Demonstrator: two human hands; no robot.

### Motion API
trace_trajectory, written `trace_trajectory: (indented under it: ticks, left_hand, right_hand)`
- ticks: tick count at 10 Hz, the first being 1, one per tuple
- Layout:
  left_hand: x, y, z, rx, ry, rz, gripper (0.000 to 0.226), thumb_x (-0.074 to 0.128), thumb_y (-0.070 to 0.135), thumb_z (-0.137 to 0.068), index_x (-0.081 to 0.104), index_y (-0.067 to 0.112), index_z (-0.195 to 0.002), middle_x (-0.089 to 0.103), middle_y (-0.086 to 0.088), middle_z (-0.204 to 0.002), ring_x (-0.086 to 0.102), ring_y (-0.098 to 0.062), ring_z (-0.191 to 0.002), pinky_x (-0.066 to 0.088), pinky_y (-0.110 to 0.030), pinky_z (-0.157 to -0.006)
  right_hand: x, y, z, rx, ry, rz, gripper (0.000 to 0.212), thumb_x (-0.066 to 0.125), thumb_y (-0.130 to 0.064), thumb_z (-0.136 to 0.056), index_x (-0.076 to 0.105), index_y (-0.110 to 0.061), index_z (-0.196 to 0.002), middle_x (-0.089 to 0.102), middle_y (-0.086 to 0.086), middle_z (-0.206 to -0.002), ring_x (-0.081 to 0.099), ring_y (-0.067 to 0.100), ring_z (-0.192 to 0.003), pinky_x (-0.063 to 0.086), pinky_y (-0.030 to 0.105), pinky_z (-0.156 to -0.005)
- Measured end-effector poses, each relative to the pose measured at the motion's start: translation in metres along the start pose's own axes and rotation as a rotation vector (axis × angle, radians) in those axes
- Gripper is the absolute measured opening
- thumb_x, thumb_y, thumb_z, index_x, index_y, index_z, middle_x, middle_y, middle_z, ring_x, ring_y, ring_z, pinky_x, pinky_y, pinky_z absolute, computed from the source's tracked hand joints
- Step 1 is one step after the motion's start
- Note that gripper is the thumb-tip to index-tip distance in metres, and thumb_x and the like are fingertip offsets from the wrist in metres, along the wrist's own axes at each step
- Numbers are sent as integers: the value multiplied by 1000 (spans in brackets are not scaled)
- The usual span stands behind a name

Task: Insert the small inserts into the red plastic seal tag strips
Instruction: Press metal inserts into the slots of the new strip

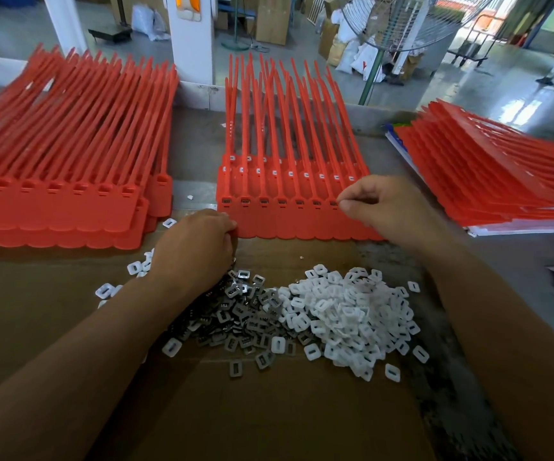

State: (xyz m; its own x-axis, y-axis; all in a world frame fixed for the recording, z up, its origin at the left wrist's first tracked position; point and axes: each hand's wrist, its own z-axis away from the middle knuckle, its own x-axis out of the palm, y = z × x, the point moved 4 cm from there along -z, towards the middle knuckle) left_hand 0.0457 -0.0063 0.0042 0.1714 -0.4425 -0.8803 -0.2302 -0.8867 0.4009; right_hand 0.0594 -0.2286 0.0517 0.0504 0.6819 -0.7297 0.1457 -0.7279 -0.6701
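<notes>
A stack of red seal tag strips [288,214] lies in the middle of the table, its top row showing several sockets with dark metal inserts in them. My left hand [199,244] grips the stack's front left corner. My right hand [378,204] hovers at the right end of the row, thumb and forefinger pinched together at the last socket; whether an insert sits between them is hidden. In front of me lies a pile of grey metal inserts [242,314], with a pile of white plastic inserts [345,314] next to it on the right.
A larger stack of red strips [69,168] lies at the left and another [488,174] at the right on papers. Brown cardboard [269,410] covers the table. A white pillar [192,38], a fan [398,21] and boxes stand beyond the table.
</notes>
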Motion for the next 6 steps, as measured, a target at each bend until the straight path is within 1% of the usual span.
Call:
trace_trajectory:
  ticks: [1,2,3,4,5,6]
  left_hand:
    - [0,0,0,1,1,-2,29,43,8,-88,67,10,-105,62,-8,-116,56,-25,-104,41,-31,-87]
    - [0,0,0,2,-4,-6,29,43,9,-88,66,10,-105,62,-8,-116,56,-25,-105,40,-31,-88]
    - [0,0,1,2,-1,-6,29,44,10,-88,67,11,-105,62,-9,-116,55,-26,-105,41,-32,-86]
    - [0,0,0,7,-1,-11,29,45,11,-87,67,11,-106,62,-9,-117,55,-27,-106,41,-33,-86]
    - [-1,0,0,1,1,-7,28,45,11,-87,67,11,-105,62,-8,-117,55,-26,-106,42,-33,-86]
    - [-1,1,0,-2,1,-8,28,45,11,-87,67,11,-104,62,-8,-117,55,-26,-105,42,-33,-85]
  right_hand:
    - [20,-20,8,-59,-136,40,7,65,-18,-83,65,-25,-82,61,-19,-81,57,-7,-80,43,10,-73]
    - [41,-36,17,-128,-285,87,6,65,-17,-83,67,-22,-86,60,-20,-77,56,-13,-71,41,0,-64]
    - [61,-50,24,-212,-400,120,10,66,-13,-82,69,-17,-90,60,-21,-77,55,-15,-68,41,-1,-69]
    - [75,-57,28,-260,-474,170,14,66,-10,-81,71,-15,-94,67,-10,-89,59,-3,-76,45,9,-78]
    - [82,-60,29,-267,-477,213,17,67,-11,-81,71,-16,-96,68,-6,-95,58,1,-82,48,15,-77]
    - [83,-60,29,-246,-478,252,18,68,-12,-80,71,-17,-97,65,-7,-94,60,7,-88,51,28,-84]
